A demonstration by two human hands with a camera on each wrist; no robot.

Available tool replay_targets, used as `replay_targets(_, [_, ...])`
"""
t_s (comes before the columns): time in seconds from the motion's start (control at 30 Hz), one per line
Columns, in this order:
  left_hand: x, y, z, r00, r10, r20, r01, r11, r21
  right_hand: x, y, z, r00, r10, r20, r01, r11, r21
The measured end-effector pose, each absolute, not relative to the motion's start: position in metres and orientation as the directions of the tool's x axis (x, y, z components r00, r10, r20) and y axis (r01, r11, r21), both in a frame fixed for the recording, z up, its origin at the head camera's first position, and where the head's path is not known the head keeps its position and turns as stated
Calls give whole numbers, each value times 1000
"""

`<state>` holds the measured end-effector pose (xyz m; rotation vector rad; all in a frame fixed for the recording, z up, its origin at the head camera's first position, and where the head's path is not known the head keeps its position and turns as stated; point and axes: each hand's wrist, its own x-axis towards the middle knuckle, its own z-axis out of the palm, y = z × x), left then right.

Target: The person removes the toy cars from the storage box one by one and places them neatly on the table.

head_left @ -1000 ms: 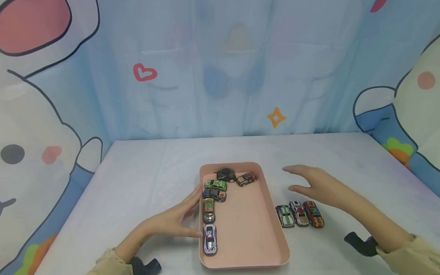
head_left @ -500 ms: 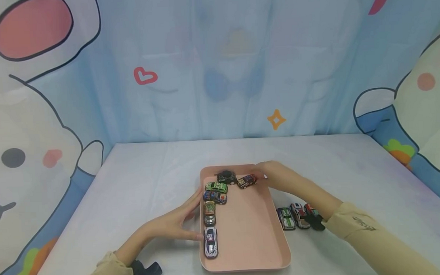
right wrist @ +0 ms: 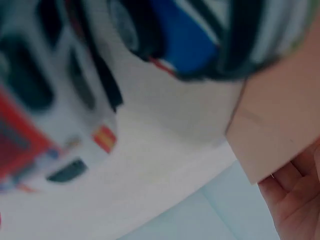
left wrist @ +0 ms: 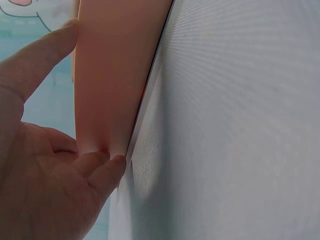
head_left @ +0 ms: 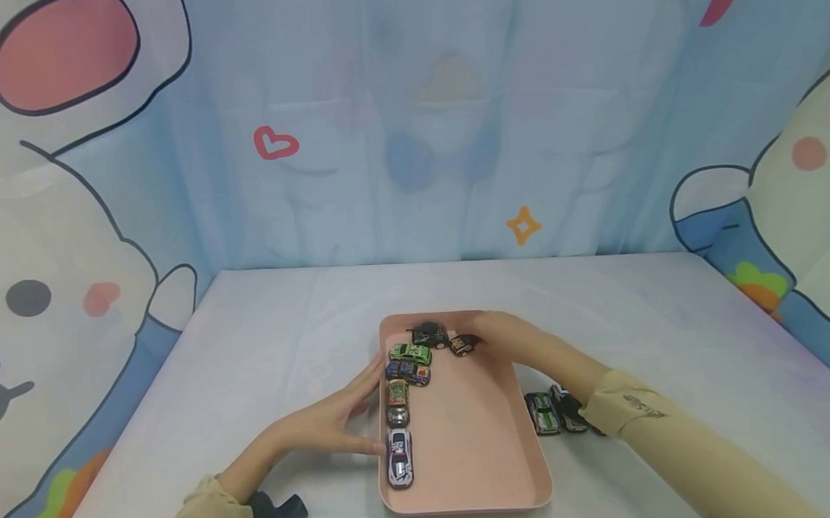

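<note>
A pink tray [head_left: 472, 440] holds several toy cars along its left side and far end. My left hand [head_left: 325, 426] rests on the tray's left wall with thumb and fingers spread; in the left wrist view the fingertips touch the outer wall [left wrist: 112, 75]. Reaching over the far right corner, my right hand [head_left: 510, 339] grips the dark patterned toy car [head_left: 461, 346], whose right end it covers. The fingertips are hidden in both views. Left of that car sits a black toy car [head_left: 429, 335].
Inside the tray, a green car [head_left: 410, 354], a blue car [head_left: 408, 372], a gold-and-silver car [head_left: 397, 403] and a white-and-purple car [head_left: 399, 458] line the left wall. Outside on the right, a green-and-white car [head_left: 544, 413] stands beside others partly covered by the right sleeve [head_left: 619, 404].
My right hand has moved left from above the table into the tray's far right corner and onto the dark patterned car, which has turned slightly. The left hand stays on the tray wall.
</note>
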<state>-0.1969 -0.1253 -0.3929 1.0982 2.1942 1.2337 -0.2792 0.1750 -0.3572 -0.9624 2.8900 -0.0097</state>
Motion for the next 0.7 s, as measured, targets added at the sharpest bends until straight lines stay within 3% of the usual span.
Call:
replay_targets(0.27, [-197,-126,-393,-609,792,41,448,301,842,-275,182,-362,-740,-672,24,-672,740,-30])
replay_targets(0.7, [-196,-125,-391,-618,785,33,437,308,845,-258,184,-349,-752,-659,-10,-656,751,-74])
